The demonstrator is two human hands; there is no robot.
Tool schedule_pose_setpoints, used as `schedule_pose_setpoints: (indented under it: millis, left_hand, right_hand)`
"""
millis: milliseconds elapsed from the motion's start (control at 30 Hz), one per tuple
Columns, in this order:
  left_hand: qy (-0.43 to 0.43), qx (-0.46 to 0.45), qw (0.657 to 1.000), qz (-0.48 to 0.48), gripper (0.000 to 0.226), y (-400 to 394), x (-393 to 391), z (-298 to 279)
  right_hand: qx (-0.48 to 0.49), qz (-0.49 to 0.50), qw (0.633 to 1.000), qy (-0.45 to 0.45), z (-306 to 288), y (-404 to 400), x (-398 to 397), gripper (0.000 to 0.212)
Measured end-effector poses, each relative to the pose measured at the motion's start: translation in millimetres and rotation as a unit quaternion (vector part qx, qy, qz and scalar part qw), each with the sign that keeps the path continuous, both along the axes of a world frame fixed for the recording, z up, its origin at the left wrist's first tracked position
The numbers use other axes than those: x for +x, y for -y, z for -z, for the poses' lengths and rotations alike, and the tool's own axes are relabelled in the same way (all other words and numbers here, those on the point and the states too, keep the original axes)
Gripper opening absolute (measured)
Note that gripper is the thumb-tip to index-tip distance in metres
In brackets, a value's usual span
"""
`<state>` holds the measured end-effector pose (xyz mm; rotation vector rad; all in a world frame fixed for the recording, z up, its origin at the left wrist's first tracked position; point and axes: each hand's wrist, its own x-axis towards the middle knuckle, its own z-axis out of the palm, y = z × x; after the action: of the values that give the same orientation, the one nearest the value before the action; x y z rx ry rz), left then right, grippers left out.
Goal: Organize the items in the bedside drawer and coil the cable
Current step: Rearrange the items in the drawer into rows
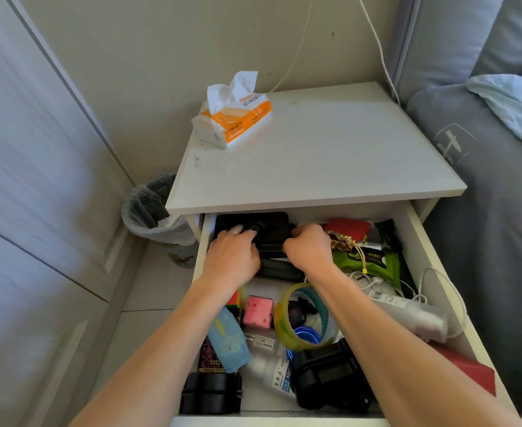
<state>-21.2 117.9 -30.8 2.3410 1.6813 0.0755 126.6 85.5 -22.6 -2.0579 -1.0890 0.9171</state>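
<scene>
The white bedside drawer (426, 241) is pulled open and full of mixed items. My left hand (233, 254) and my right hand (310, 246) both grip a black box (272, 224) at the drawer's back left. A thin white cable (376, 280) lies tangled at the right, beside a green packet (373, 260). In the middle stands a roll of yellow-green tape (307, 318), with a pink case (258, 312) and a light blue pouch (228, 340) to its left. Two black cases (327, 377) (211, 392) sit at the front.
The nightstand top (330, 149) carries an orange-and-white tissue pack (233, 118). A lined waste bin (151, 211) stands on the floor to the left. A grey bed (484, 180) lies close on the right. White cords (380, 47) hang down the wall behind.
</scene>
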Motion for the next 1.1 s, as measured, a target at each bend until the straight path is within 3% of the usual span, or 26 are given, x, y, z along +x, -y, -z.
schedule_pose_setpoints:
  millis: [267, 467, 600, 800, 933, 1100]
  left_hand:
    - [-0.011, 0.023, 0.999, -0.034, 0.041, 10, 10, -5]
    - [0.093, 0.049, 0.994, 0.008, 0.039, 28, -1, -16]
    - [0.148, 0.016, 0.989, 0.023, 0.035, 51, -3, -29]
    - [0.279, -0.011, 0.96, 0.0, 0.02, 104, -14, -54]
    - [0.247, -0.04, 0.968, -0.008, 0.012, 121, -16, -50]
    - [0.196, -0.129, 0.972, -0.017, 0.042, 121, 5, -38]
  right_hand:
    - [0.0, -0.061, 0.998, -0.012, -6, 10, 10, 0.035]
    - [0.022, -0.097, 0.994, 0.037, -22, 28, 31, 0.036]
    - [0.034, -0.132, 0.99, 0.017, -36, 61, 39, 0.023]
    - [0.062, -0.178, 0.982, 0.005, -53, 123, 42, 0.02]
    - [0.082, -0.17, 0.981, 0.055, -56, 146, 48, 0.018]
    - [0.06, -0.169, 0.976, 0.12, -54, 152, 63, 0.026]
